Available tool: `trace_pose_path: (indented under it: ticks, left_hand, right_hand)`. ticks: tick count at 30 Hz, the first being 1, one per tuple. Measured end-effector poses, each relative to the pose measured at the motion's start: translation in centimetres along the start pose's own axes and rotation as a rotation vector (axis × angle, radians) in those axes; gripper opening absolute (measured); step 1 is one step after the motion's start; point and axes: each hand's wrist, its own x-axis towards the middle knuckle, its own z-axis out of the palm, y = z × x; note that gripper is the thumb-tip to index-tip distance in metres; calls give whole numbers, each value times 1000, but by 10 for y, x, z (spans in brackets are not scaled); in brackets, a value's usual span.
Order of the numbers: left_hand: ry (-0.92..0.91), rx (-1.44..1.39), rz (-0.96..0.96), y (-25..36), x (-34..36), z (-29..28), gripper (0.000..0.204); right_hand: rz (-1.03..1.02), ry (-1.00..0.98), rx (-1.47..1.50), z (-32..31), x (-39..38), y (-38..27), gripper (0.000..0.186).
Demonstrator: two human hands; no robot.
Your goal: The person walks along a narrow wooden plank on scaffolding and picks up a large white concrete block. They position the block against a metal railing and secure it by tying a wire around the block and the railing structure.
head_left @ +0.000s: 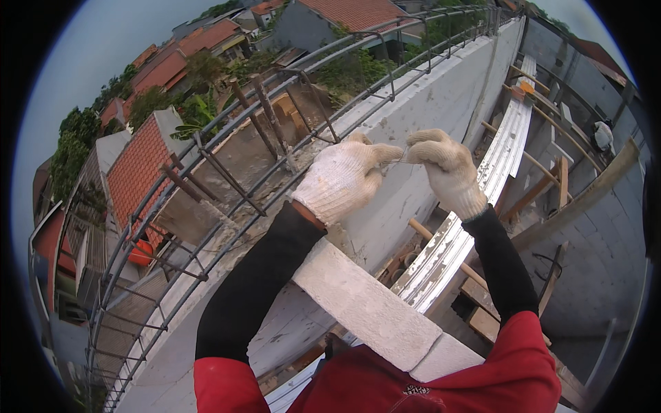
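Note:
My left hand [344,177], in a white knit glove, is closed in a pinch beside the steel rebar cage [301,141] on top of the wall. Level with it, my right hand [449,171], gloved the same way, is closed with its fingertips bent down. Between the two sets of fingertips runs a thin wire [404,162], hard to make out against the pale wall. The cage has long dark bars tied by square stirrups. Below my hands, a pale block wall [375,303] reaches toward my body.
Rusty upright bars [270,113] stick up inside the cage. To the right, a long pale metal plank [497,162] rests on wooden poles [421,229] over a drop. An orange container [525,87] sits at its far end. Tiled roofs [141,172] lie below left.

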Motion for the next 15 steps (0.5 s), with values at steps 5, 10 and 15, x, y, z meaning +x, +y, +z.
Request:
trace_pose_path:
  ticks: [5,10,15]
  left_hand:
    - [32,-101,23,-1,-1,0,46]
    - [57,-219,-8,-4,1,2,46]
    - [54,-256,-8,-8,-1,8,40]
  right_hand:
    - [-185,-41,-246,-6,7,-16,35]
    - [-179,-96,-319,-11,15,-42,36]
    - [-16,-151,-88,-15,14,-53,36]
